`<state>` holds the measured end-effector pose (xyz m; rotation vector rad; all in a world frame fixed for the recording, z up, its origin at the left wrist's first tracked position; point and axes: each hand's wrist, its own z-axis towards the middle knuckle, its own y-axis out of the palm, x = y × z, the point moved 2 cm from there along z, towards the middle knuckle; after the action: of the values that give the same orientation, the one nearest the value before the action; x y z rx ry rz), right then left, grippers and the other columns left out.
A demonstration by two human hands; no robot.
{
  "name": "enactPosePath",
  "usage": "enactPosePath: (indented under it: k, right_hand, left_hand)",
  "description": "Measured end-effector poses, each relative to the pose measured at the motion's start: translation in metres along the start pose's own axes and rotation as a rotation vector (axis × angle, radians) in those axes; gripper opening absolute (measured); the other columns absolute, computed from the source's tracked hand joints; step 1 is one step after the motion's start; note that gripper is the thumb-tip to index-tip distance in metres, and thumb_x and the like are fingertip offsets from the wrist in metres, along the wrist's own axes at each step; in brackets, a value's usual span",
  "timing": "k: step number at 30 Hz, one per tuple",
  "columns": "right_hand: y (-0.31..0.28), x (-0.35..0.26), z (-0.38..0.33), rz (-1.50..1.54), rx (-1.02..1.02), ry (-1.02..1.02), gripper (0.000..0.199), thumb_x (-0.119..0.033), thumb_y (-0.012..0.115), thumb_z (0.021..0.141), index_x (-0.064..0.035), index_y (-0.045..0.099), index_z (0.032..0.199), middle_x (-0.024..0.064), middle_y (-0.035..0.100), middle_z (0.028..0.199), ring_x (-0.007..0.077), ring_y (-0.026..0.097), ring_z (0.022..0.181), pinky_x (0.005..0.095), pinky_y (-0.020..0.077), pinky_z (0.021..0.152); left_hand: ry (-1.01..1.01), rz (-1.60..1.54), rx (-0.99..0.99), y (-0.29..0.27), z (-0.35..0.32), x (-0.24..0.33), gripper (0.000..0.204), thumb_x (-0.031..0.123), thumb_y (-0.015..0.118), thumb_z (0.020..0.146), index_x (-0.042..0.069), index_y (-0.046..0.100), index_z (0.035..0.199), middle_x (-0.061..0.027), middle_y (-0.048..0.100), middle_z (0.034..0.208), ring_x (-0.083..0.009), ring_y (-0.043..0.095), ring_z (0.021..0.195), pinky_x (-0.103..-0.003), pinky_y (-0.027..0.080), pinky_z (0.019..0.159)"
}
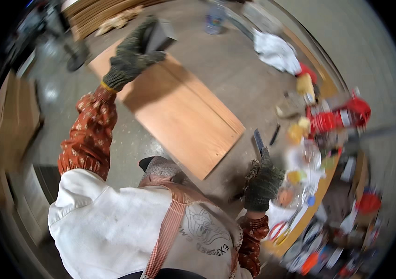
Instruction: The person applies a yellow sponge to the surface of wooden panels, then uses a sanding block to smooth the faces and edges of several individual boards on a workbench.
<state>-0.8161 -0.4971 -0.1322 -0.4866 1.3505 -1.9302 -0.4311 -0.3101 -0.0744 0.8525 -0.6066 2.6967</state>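
My left hand [130, 60], in a dark knitted glove, grips a grey block [162, 36] over the far end of a light wooden board [184, 116]. The board lies at a slant on the worktable, with a thin groove line along its right side. My right hand [264, 183], gloved the same way, is to the right of the board's near corner. From its fingertips a narrow flat blade [258, 139] points away from me; its handle is hidden by the glove. A slim dark stick-like item [275, 134] lies just beyond that hand.
Along the table's right side are a white cloth [277, 51], red packaging [337, 120], clear plastic containers [291, 195] and other clutter. A clear bottle [214, 18] stands at the far side. Stacked wooden boards [98, 18] are at the far left, cardboard [16, 121] at the left.
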Motion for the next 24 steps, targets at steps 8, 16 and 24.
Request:
enactPosePath:
  k: [8,16,24]
  right_hand:
    - [0.039,-0.11,0.132,0.073,-0.033,-0.58,0.057,-0.042,0.053,0.087,-0.0096,0.045,0.134,0.0271,0.043,0.133,0.0404,0.037,0.127,0.0493,0.0273,0.106]
    - [0.118,-0.227,0.177,0.241,-0.192,-0.586,0.053,-0.04,0.047,0.091,-0.0087,0.044,0.134,0.0273,0.048,0.127,0.0389,0.044,0.122,0.0471,0.0342,0.102]
    - [0.105,-0.259,0.169,0.166,-0.025,-0.63,0.05,-0.035,0.055,0.087,-0.0072,0.048,0.128,0.0318,0.047,0.12,0.045,0.047,0.112,0.0513,0.0387,0.094]
  left_hand:
    - [-0.689,0.21,0.582,-0.094,-0.217,0.024,0.077,0.025,0.071,0.082,0.002,0.03,0.142,-0.0148,0.047,0.134,-0.0185,0.051,0.114,-0.03,0.043,0.094]
    - [-0.427,0.476,0.786,-0.06,-0.166,-0.056,0.072,0.034,0.07,0.081,0.008,0.037,0.139,-0.0186,0.037,0.142,-0.0297,0.04,0.128,-0.038,0.036,0.103]
    - [-0.622,0.22,0.336,0.071,-0.201,0.037,0.062,0.03,0.067,0.08,0.006,0.044,0.132,-0.0222,0.045,0.133,-0.0416,0.045,0.12,-0.052,0.04,0.094]
